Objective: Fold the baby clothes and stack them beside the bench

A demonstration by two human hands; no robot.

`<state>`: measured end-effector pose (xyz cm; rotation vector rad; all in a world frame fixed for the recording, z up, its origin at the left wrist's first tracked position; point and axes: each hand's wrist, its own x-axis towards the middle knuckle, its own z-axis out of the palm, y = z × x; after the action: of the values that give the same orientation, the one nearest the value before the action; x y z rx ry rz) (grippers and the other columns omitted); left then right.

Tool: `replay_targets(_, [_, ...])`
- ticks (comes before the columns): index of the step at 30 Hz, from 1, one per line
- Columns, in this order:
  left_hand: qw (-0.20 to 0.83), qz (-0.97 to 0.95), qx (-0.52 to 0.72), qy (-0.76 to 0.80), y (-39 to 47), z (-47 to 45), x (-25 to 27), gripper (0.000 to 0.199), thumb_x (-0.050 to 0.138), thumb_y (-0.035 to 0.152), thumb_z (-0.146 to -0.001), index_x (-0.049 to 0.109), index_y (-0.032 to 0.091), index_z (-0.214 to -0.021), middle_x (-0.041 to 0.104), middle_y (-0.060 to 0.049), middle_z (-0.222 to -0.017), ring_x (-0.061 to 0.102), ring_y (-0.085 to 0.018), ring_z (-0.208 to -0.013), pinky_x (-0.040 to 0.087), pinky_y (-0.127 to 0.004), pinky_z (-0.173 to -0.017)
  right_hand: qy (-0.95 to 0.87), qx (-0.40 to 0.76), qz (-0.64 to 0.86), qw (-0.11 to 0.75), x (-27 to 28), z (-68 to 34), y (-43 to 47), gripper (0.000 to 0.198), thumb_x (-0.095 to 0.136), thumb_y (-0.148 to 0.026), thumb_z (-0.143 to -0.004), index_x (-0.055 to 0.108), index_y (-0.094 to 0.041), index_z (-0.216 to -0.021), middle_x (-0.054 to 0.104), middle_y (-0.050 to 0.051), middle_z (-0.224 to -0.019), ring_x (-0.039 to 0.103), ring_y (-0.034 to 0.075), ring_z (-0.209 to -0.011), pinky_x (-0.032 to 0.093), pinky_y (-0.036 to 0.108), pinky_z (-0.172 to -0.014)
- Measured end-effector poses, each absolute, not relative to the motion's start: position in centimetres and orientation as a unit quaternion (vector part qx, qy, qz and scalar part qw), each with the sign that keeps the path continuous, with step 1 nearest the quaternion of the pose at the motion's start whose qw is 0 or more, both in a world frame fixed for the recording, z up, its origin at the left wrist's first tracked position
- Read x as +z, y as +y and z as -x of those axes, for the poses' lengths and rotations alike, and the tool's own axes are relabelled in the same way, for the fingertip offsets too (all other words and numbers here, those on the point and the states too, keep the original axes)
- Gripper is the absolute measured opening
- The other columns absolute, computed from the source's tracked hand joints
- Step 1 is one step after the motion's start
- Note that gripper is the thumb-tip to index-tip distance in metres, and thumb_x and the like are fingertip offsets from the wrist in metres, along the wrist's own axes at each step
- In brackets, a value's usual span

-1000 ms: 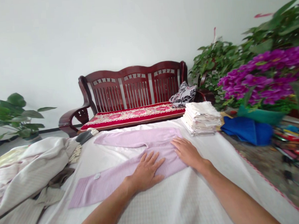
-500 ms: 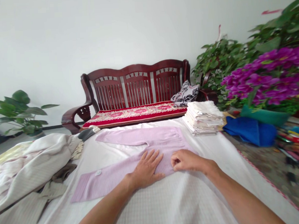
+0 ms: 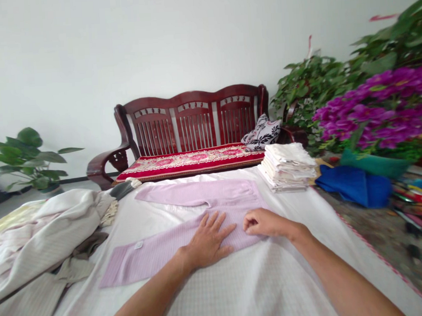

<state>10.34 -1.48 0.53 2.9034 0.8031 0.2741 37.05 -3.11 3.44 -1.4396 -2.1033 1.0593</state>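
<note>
- The lilac trousers (image 3: 173,237) lie spread flat in the lower middle of the frame, waist toward the right, the two legs reaching left and apart; a small pale label shows on the nearer leg.
- The left hand (image 3: 209,241) is open, palm down, fingers spread on the nearer leg by the crotch.
- The right hand (image 3: 263,223) rests on the waist end with its fingers curled in; whether it pinches any fabric I cannot tell.
- Done, as far as shows: the trousers are laid out fairly smooth, and a stack of folded pale cloths (image 3: 286,167) stands right of centre, just beyond the waist.
- Left, by the look of it: neither trouser leg is folded over, and a heap of loose clothes (image 3: 55,244), white, grey and yellowish, lies rumpled at the lower left.
- The surface is covered by a white sheet (image 3: 219,295), faintly checked and creased, with a red-and-white edge at the lower right.
- Beyond it, mid-frame, a dark red wooden bench (image 3: 193,97) carries a red flowered cover (image 3: 193,159) and a patterned cushion (image 3: 263,133) at its right end.
- A leafy plant (image 3: 28,155) stands at the left; purple flowers (image 3: 375,105) fill the right, above a blue cloth (image 3: 355,185).
- A plain pale wall (image 3: 153,37) fills the top.
</note>
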Motion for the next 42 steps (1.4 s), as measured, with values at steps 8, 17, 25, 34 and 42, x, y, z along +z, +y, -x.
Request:
replay_targets(8, [0.049,-0.959,0.100,0.259,-1.3,-10.2,0.0,0.065,0.038,0.064,-0.097,0.032,0.036,-0.155,0.026,-0.010,-0.165,0.026,-0.036,-0.149,0.017,-0.059,-0.120,-0.730,0.455,0.495,0.124,3.9,-39.0,-2.8,0.024,0.062,-0.029,-0.069,0.076,-0.017,-0.084,0.067,-0.002,-0.073,0.052,0.011,-0.064,0.037,0.021,-0.057])
replay_targets(17, [0.092,-0.958,0.114,0.246,-1.6,-10.6,2.2,0.051,0.035,0.056,-0.101,0.054,0.031,-0.141,0.054,-0.008,-0.146,0.050,-0.027,-0.130,0.035,-0.045,-0.112,-0.685,0.460,0.558,0.092,4.7,-40.7,-2.3,0.021,0.061,-0.031,-0.074,0.075,-0.016,-0.076,0.066,0.001,-0.061,0.054,0.013,-0.055,0.041,0.022,-0.054])
replay_targets(25, [0.044,-0.942,0.132,0.307,2.3,-16.4,2.4,0.057,0.042,0.049,-0.100,0.043,0.020,-0.149,0.041,-0.012,-0.157,0.030,-0.035,-0.148,0.021,-0.055,-0.121,-0.714,0.118,0.641,0.255,4.4,-39.3,3.9,0.043,0.037,-0.026,-0.094,0.067,-0.017,-0.124,0.067,0.012,-0.132,0.060,0.023,-0.123,0.042,0.037,-0.107])
replay_targets(34, [0.035,-0.946,0.100,0.307,2.6,-16.9,-1.0,0.069,0.035,0.065,-0.097,0.035,0.027,-0.154,0.027,-0.013,-0.164,0.022,-0.039,-0.150,0.020,-0.064,-0.118,-0.706,0.042,0.707,0.010,1.1,-39.1,7.5,0.062,0.027,-0.042,-0.100,0.033,-0.016,-0.156,0.026,0.010,-0.164,0.020,0.024,-0.152,0.017,0.048,-0.122])
replay_targets(42, [0.028,-0.942,0.113,0.314,2.2,-17.0,-1.1,0.069,0.033,0.064,-0.098,0.033,0.027,-0.156,0.028,-0.015,-0.163,0.022,-0.037,-0.150,0.019,-0.062,-0.119,-0.730,0.013,0.682,0.033,2.5,-36.9,9.0,0.055,0.025,-0.036,-0.102,0.042,-0.022,-0.152,0.034,0.007,-0.162,0.021,0.023,-0.151,0.008,0.048,-0.123])
